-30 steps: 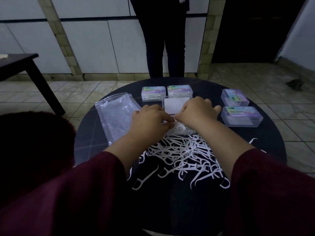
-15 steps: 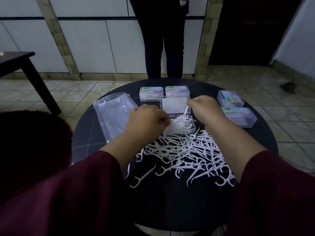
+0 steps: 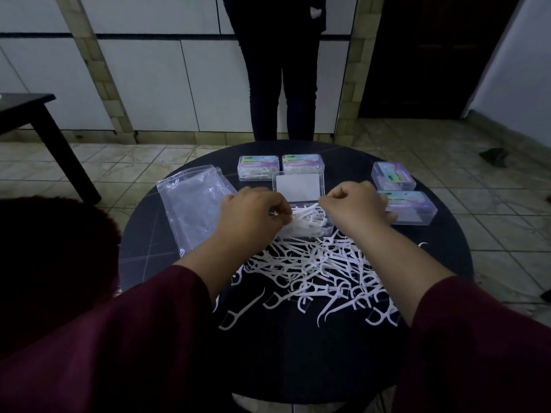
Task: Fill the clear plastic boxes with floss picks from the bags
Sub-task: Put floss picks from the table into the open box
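An open clear box [image 3: 299,186] stands mid-table with its lid up, and its base is heaped with white floss picks [image 3: 310,225]. My left hand [image 3: 253,216] is curled at the box's left end, pinching picks there. At the box's right end my right hand [image 3: 354,207] is curled, thumb and finger closed on pick ends; most of its grip is hidden. A loose pile of floss picks [image 3: 322,272] is spread on the round black table [image 3: 298,353] just in front of the box. An empty clear bag [image 3: 193,204] lies to the left.
Two closed filled boxes [image 3: 258,166] [image 3: 302,163] sit behind the open one, two more [image 3: 393,175] [image 3: 411,208] at the right. A person in dark trousers [image 3: 277,84] stands just beyond the table. A dark side table [image 3: 26,105] is at far left.
My hands were together over the box a second ago and have drawn apart to its two ends, uncovering the picks heaped inside.
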